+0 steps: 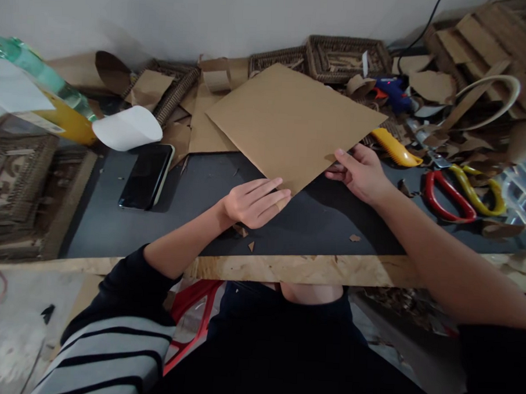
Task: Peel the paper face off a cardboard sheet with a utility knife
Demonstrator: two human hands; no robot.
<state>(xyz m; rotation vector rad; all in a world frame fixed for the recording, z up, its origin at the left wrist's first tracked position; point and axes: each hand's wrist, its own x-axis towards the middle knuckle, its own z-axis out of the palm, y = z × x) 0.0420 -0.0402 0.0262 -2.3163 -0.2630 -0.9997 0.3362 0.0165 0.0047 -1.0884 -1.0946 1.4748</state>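
A flat square of brown cardboard (296,120) is held tilted above the dark work surface, one corner pointing toward me. My left hand (258,202) grips it at the near corner, fingers lying on the top face and the thumb hidden. At the right edge, my right hand (357,172) pinches the sheet between the thumb on top and the fingers beneath. Under and behind the sheet lie more cardboard pieces (211,122). Just right of my right hand are a yellow-handled cutter (396,147) and scissors with red and yellow handles (450,196).
A black phone (146,177) and a white roll (129,127) lie at left, near stacked woven trays (17,180) and a green bottle (50,74). Woven frames (347,55) line the wall. A blue glue gun (393,93) sits among cardboard scraps (433,88) at right.
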